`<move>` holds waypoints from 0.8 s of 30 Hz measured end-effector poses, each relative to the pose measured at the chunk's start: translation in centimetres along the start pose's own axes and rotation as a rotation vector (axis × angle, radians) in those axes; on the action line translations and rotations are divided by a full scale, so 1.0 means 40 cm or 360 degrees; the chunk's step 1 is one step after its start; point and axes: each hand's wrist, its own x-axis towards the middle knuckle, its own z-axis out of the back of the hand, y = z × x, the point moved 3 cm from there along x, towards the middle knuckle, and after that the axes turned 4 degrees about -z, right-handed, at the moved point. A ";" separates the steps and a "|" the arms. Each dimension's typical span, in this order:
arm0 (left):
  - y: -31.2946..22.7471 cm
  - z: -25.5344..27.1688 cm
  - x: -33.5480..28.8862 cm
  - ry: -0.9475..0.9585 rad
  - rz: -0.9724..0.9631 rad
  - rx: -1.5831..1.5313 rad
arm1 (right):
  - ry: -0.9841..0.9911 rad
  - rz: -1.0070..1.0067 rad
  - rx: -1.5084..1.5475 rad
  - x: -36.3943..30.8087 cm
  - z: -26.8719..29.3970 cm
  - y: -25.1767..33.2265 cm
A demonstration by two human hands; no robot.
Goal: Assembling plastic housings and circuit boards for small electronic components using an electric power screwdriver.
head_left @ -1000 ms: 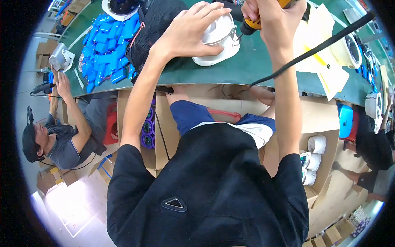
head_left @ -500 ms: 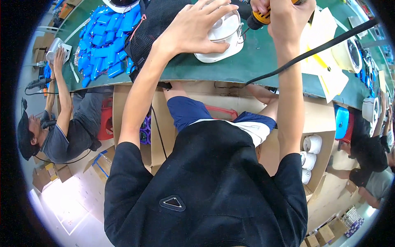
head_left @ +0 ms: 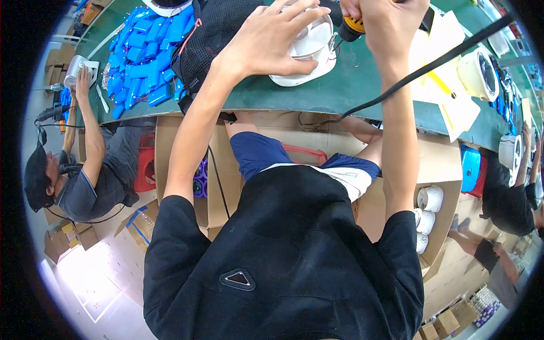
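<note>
At the top middle a white plastic housing [head_left: 306, 77] with a round body and an oval base rests on the green table. My left hand [head_left: 271, 44] wraps around its left side, thumb across the near side and fingers over the top. My right hand [head_left: 391, 25] grips a yellow and black power screwdriver [head_left: 352, 29], whose nose points at the housing's right side. Its bit is hard to make out against a thin wire there. The top frame edge cuts off part of the tool and of my right hand.
Blue wrapped packs [head_left: 141, 65] lie piled left of a black mesh bag [head_left: 212, 42]. A black cable [head_left: 430, 73] crosses above my right forearm. Papers [head_left: 445, 79] and a cream round housing [head_left: 477, 75] sit at right. An open carton [head_left: 439, 226] holds white parts. Co-workers [head_left: 85, 187] sit on both sides.
My right hand and the power screwdriver have shifted slightly left, nearer the housing. My left hand keeps its hold. The people at the right have moved, and the left co-worker's head has tilted.
</note>
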 end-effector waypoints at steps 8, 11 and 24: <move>0.010 -0.006 -0.007 -0.0015 0.0001 0.0025 | -0.0019 0.0008 -0.0199 -0.003 -0.010 0.005; 0.001 0.003 -0.002 0.0026 0.0031 0.0000 | 0.0022 -0.0088 -0.0086 -0.009 0.000 0.007; 0.019 0.019 0.004 0.0063 -0.0022 -0.0169 | -0.0152 -0.0017 -0.0276 0.006 0.065 0.017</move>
